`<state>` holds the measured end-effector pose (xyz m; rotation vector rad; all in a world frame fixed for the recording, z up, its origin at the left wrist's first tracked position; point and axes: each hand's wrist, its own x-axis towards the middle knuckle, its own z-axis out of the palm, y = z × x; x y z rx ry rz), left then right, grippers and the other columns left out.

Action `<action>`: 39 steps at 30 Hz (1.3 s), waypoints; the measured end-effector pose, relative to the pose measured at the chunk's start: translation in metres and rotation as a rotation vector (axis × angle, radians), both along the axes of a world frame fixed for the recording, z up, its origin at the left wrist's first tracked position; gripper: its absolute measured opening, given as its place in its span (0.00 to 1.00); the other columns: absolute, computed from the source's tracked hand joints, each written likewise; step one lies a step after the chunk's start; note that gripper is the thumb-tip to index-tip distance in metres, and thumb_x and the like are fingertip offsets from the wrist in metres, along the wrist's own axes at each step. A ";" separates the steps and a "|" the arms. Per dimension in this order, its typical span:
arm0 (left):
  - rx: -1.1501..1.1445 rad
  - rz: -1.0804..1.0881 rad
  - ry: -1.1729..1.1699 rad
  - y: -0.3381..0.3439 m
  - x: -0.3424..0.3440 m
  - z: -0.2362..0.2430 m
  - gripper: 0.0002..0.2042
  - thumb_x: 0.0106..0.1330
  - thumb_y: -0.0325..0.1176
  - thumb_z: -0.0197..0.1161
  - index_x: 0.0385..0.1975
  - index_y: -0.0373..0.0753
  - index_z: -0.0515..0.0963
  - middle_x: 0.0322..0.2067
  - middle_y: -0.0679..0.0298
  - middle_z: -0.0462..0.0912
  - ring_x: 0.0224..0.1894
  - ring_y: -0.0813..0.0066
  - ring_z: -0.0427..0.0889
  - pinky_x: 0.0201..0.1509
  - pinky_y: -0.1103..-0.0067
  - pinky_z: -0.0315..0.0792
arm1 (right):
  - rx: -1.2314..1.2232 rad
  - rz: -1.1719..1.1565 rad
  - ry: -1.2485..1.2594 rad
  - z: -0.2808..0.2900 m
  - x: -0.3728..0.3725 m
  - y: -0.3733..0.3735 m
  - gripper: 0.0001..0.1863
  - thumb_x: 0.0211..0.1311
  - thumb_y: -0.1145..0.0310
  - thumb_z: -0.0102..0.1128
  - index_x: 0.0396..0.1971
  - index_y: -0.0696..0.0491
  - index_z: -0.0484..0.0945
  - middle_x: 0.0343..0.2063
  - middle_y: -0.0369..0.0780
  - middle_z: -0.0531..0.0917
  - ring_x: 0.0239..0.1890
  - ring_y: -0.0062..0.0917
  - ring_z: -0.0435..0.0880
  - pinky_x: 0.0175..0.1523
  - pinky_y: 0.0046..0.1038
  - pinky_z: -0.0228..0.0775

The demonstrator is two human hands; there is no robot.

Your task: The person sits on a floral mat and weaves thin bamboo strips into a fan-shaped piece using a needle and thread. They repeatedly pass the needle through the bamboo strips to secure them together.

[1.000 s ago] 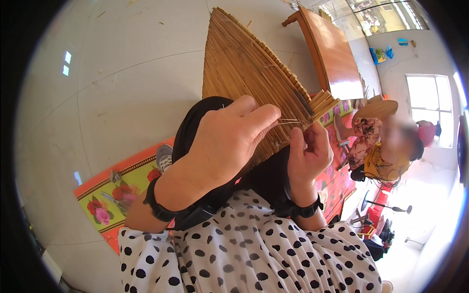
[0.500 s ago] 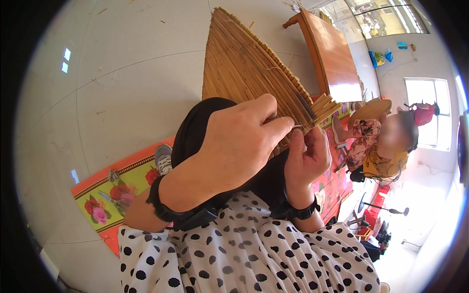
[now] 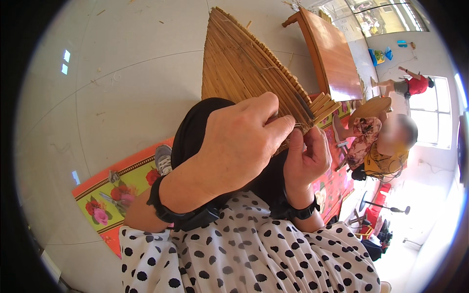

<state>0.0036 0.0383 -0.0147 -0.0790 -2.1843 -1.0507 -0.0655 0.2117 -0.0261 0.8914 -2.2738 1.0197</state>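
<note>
A brown panel of long, flat plant strips (image 3: 239, 66), tapering to a point at the far end, leans against my black-clad knee. A ridged, bound rim runs along its right side. Several pale strip ends (image 3: 324, 108) jut out at its near right corner. At that corner my left hand (image 3: 244, 139) is closed in a pinch on a thin pale strand (image 3: 298, 125). My right hand (image 3: 309, 154) is closed just beside it, thumb and fingertips at the panel's edge. What lies inside its curled fingers is hidden. The two thumbs are nearly touching.
A wooden table (image 3: 327, 53) stands ahead right. A flowered mat (image 3: 102, 198) lies under me on the tiled floor. To the right sits a person (image 3: 386, 146) holding a round brown piece (image 3: 373, 108); another person in red (image 3: 415, 85) is near the window.
My hands and the panel hold almost the same place; the left fingers have shifted very slightly at the strand. By the window, the person in red has moved and stretched out an arm.
</note>
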 end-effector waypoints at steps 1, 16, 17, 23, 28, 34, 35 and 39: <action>0.001 0.001 0.001 0.000 0.000 0.000 0.09 0.53 0.30 0.70 0.35 0.41 0.84 0.28 0.65 0.72 0.29 0.70 0.81 0.28 0.74 0.74 | -0.004 0.000 -0.003 0.000 0.000 0.000 0.16 0.57 0.78 0.73 0.45 0.62 0.84 0.34 0.43 0.87 0.27 0.24 0.85 0.34 0.23 0.76; -0.007 0.014 0.046 0.001 0.001 0.000 0.14 0.51 0.24 0.72 0.40 0.41 0.86 0.28 0.66 0.69 0.26 0.71 0.77 0.27 0.76 0.73 | 0.014 -0.008 -0.002 0.000 0.004 0.000 0.17 0.55 0.79 0.73 0.45 0.62 0.83 0.34 0.43 0.87 0.27 0.23 0.84 0.34 0.22 0.76; -0.011 0.015 0.044 0.001 0.001 0.001 0.14 0.51 0.24 0.72 0.40 0.41 0.86 0.28 0.66 0.69 0.26 0.71 0.77 0.27 0.76 0.73 | 0.017 -0.008 0.002 0.000 0.003 0.000 0.16 0.55 0.80 0.73 0.45 0.62 0.83 0.34 0.43 0.87 0.27 0.23 0.84 0.34 0.22 0.76; -0.056 0.030 0.047 0.002 0.000 0.004 0.14 0.50 0.24 0.71 0.39 0.41 0.86 0.28 0.66 0.69 0.26 0.71 0.77 0.26 0.76 0.73 | 0.002 0.006 0.004 0.000 0.002 0.000 0.17 0.55 0.80 0.73 0.45 0.62 0.83 0.34 0.43 0.87 0.27 0.22 0.83 0.34 0.21 0.76; -0.172 0.022 -0.012 -0.004 0.001 0.013 0.14 0.49 0.24 0.71 0.38 0.40 0.87 0.28 0.66 0.69 0.26 0.72 0.77 0.26 0.77 0.73 | -0.028 0.012 -0.004 0.002 0.004 -0.004 0.16 0.54 0.81 0.73 0.44 0.62 0.83 0.34 0.42 0.87 0.27 0.20 0.83 0.34 0.20 0.76; -0.167 0.039 0.021 -0.004 0.002 0.010 0.15 0.48 0.24 0.70 0.38 0.41 0.87 0.27 0.67 0.69 0.26 0.73 0.77 0.26 0.77 0.73 | -0.033 0.005 -0.016 0.004 0.006 -0.007 0.14 0.55 0.81 0.73 0.43 0.62 0.84 0.34 0.42 0.87 0.27 0.20 0.83 0.34 0.20 0.76; -0.167 0.041 0.023 -0.004 0.002 0.010 0.15 0.48 0.24 0.70 0.38 0.41 0.87 0.27 0.67 0.69 0.26 0.73 0.77 0.26 0.77 0.73 | -0.030 0.001 -0.018 0.004 0.005 -0.006 0.14 0.55 0.80 0.73 0.43 0.62 0.84 0.34 0.42 0.87 0.27 0.20 0.83 0.34 0.20 0.76; -0.148 0.034 0.029 -0.001 0.000 0.010 0.15 0.48 0.24 0.71 0.38 0.41 0.87 0.27 0.67 0.69 0.25 0.73 0.77 0.25 0.77 0.73 | -0.040 0.010 -0.025 0.002 0.002 -0.004 0.14 0.55 0.80 0.73 0.43 0.62 0.84 0.34 0.42 0.87 0.27 0.20 0.83 0.34 0.20 0.76</action>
